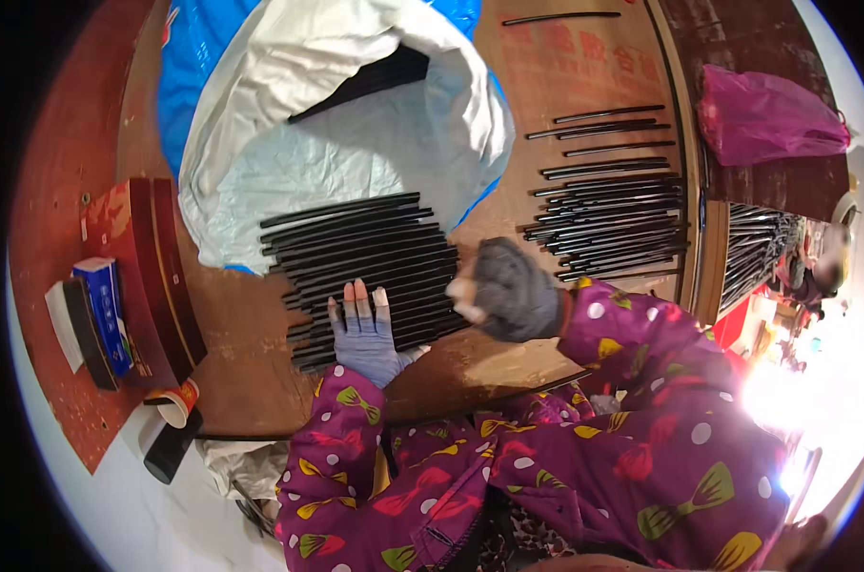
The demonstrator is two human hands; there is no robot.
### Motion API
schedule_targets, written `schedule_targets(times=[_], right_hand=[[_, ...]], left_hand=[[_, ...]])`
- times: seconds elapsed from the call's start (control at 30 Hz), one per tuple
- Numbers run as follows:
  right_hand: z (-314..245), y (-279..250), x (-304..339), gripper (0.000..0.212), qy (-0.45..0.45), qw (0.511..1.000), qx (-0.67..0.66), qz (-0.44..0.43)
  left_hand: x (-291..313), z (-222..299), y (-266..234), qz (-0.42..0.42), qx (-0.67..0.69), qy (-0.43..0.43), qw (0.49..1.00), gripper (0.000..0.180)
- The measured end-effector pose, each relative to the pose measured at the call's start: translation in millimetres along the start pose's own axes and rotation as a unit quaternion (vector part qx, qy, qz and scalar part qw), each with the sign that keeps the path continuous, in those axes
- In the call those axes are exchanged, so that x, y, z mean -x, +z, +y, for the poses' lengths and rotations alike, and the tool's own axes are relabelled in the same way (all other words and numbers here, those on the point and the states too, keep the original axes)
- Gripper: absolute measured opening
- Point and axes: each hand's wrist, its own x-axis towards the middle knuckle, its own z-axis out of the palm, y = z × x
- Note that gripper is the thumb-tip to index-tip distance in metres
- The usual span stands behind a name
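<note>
Black thin rods (365, 253) lie side by side in a flat bundle on the table, partly over the lip of a white-lined blue sack (317, 162). My left hand (363, 338), in a light blue glove with bare fingertips, rests flat on the near part of the bundle, fingers stretched out. At the bundle's right ends is my right hand (513, 291) in a dark grey glove, its fingers curled and slightly blurred. Whether anything is in those fingers is hidden. Further black rods (394, 76) show inside the sack's mouth.
Loose black rods (608, 224) lie in a spread pile on the right of the brown table (232, 381). Beyond its edge are a pink plastic bag (770, 119) and more rods (756, 248). On the left are a dark red box (136, 276), a blue box (103, 315) and a paper cup (176, 404).
</note>
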Motion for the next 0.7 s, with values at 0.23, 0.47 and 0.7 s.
schedule_targets(times=[0.23, 0.47, 0.7], right_hand=[[136.4, -58.7, -20.3, 0.022, 0.208, 0.951, 0.226, 0.018], [301.7, -79.5, -97.7, 0.038, 0.275, 0.854, 0.441, 0.029], [362.6, -82.1, -139.8, 0.028, 0.468, 0.819, 0.331, -0.037]], left_hand=[[-1.3, 0.3, -7.7, -0.022, -0.038, 0.002, 0.999, 0.102], [-11.2, 8.1, -8.5, -0.021, -0.062, 0.021, 0.998, 0.102], [-13.0, 12.6, -8.6, -0.035, -0.054, 0.031, 0.997, 0.103]])
